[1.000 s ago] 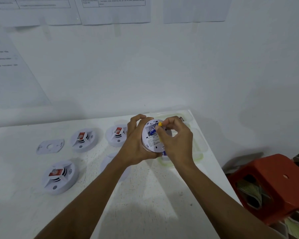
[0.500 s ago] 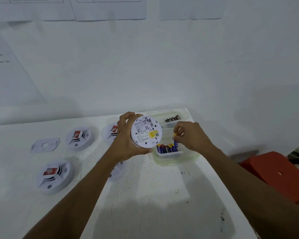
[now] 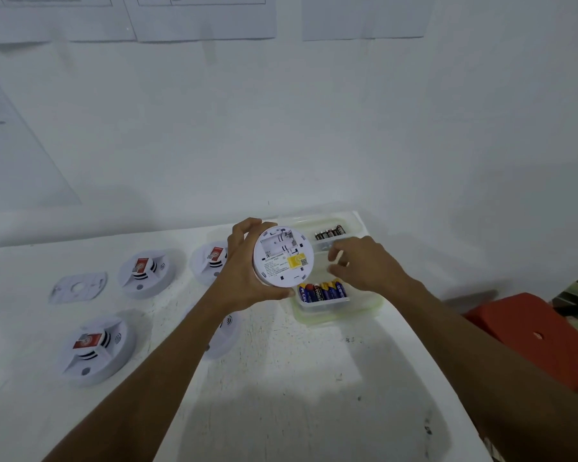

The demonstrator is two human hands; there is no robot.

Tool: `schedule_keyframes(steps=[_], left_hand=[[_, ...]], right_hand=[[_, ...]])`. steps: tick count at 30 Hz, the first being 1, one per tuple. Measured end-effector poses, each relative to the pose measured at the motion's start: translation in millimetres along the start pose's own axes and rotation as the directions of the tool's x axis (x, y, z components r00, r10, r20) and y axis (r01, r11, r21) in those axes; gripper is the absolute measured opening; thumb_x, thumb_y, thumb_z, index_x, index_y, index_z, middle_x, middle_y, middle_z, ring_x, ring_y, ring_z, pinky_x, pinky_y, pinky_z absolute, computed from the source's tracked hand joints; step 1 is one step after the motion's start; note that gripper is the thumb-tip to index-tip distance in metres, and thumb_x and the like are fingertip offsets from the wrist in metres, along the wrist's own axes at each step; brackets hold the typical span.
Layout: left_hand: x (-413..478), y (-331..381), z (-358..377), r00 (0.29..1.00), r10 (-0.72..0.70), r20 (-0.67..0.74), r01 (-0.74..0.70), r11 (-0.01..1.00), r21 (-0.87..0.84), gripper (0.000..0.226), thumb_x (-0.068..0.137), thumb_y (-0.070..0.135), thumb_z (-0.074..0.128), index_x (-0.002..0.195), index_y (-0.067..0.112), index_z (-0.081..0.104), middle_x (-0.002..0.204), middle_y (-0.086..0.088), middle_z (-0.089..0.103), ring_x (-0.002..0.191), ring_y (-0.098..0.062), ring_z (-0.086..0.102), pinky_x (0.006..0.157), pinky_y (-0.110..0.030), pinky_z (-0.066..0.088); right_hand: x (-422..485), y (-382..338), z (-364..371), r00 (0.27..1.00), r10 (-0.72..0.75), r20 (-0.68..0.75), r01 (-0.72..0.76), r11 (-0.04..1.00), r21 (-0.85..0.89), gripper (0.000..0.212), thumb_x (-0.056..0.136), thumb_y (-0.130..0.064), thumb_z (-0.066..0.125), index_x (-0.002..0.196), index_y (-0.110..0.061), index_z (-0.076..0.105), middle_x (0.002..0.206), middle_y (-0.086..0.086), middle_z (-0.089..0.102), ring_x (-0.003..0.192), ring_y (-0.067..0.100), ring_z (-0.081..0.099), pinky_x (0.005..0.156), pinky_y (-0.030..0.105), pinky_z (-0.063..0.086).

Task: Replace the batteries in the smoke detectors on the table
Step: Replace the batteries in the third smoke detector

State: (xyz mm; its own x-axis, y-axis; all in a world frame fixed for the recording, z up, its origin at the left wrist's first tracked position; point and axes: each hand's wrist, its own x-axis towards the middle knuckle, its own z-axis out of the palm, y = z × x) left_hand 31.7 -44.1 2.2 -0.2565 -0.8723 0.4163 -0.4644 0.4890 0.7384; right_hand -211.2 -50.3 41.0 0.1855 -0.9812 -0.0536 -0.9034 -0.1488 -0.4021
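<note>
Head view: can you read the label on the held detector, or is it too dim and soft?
Head view: dim, bluish light; the label print on the smoke detector is too small and soft to read; the head view also shows arm shadows darkening the table.

Just one head-worn wide-angle cam, aimed forward and down at the white bench (image 3: pixel 297 388). Close in, white wall (image 3: pixel 347 128) filling the top.

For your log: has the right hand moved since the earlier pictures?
Yes. The right hand went right, from the detector to above the battery box.
</note>
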Motion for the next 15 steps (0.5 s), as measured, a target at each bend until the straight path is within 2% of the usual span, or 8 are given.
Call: schedule_keyframes(steps=[3, 6, 9, 11, 13, 15], left_hand=[[6.9, -2.2, -5.5, 1.0, -0.021, -0.012, 0.021, 1.0, 0.012, 0.105, 0.04, 0.057, 0.084, 0.13, 0.04, 0.034, 0.14, -0.003, 0.03, 0.132, -0.014, 0.029, 0.102, -0.001, 0.023], [13.4, -6.8, -11.4, 0.999, -0.051, 0.005, 0.051, 0.998, 0.044, 0.105, 0.039, 0.059, 0.084, 0.13, 0.04, 0.034, 0.14, -0.002, 0.03, 0.132, -0.012, 0.028, 0.103, -0.001, 0.021], [17.6, -12.8, -15.8, 0.995, -0.096, 0.02, 0.094, 0.994, 0.05, 0.111, 0.038, 0.059, 0.085, 0.135, 0.031, 0.037, 0.14, -0.002, 0.031, 0.133, -0.013, 0.028, 0.106, -0.006, 0.024], [18.9, -17.6, -18.4, 0.991, -0.126, 0.037, 0.124, 0.991, 0.057, 0.115, 0.039, 0.059, 0.086, 0.138, 0.025, 0.037, 0.14, -0.002, 0.031, 0.133, -0.014, 0.029, 0.11, -0.015, 0.027], [20.4, -21.7, -21.4, 0.989, -0.144, 0.043, 0.141, 0.988, 0.066, 0.115, 0.039, 0.057, 0.087, 0.138, 0.024, 0.037, 0.14, -0.001, 0.032, 0.132, -0.013, 0.029, 0.112, -0.024, 0.031], [23.0, -24.8, -24.7, 0.988, -0.151, 0.04, 0.148, 0.987, 0.062, 0.113, 0.04, 0.052, 0.089, 0.137, 0.024, 0.039, 0.138, 0.001, 0.033, 0.131, -0.012, 0.031, 0.112, -0.028, 0.032]], right_hand=[[8.8, -10.5, -10.2, 0.985, -0.079, -0.154, 0.087, 0.995, 0.044, 0.01, 0.088, -0.035, 0.065, 0.094, -0.027, 0.066, 0.084, -0.013, 0.065, 0.078, 0.012, 0.064, 0.072, 0.029, 0.053], [34.2, -14.4, -16.0, 0.975, -0.129, -0.179, 0.143, 0.988, 0.065, 0.008, 0.087, -0.029, 0.068, 0.093, -0.024, 0.068, 0.078, -0.011, 0.065, 0.074, 0.011, 0.064, 0.068, 0.027, 0.052], [67.1, -13.3, -11.7, 0.982, -0.171, -0.083, 0.173, 0.985, 0.023, 0.009, 0.085, -0.025, 0.07, 0.094, -0.021, 0.069, 0.079, -0.005, 0.067, 0.08, 0.015, 0.063, 0.073, 0.032, 0.054], [86.2, -13.6, -4.7, 0.985, -0.173, -0.007, 0.172, 0.985, -0.018, 0.011, 0.084, -0.024, 0.071, 0.095, -0.021, 0.07, 0.086, -0.001, 0.07, 0.088, 0.018, 0.062, 0.078, 0.033, 0.053], [101.3, -14.6, 1.6, 0.988, -0.148, 0.046, 0.15, 0.988, -0.048, 0.014, 0.082, -0.025, 0.074, 0.095, -0.023, 0.07, 0.088, -0.002, 0.069, 0.089, 0.017, 0.061, 0.079, 0.033, 0.053], [112.6, -16.2, 5.9, 0.988, -0.131, 0.085, 0.135, 0.99, -0.048, 0.019, 0.078, -0.03, 0.079, 0.093, -0.024, 0.07, 0.084, -0.005, 0.063, 0.087, 0.015, 0.061, 0.079, 0.032, 0.053]])
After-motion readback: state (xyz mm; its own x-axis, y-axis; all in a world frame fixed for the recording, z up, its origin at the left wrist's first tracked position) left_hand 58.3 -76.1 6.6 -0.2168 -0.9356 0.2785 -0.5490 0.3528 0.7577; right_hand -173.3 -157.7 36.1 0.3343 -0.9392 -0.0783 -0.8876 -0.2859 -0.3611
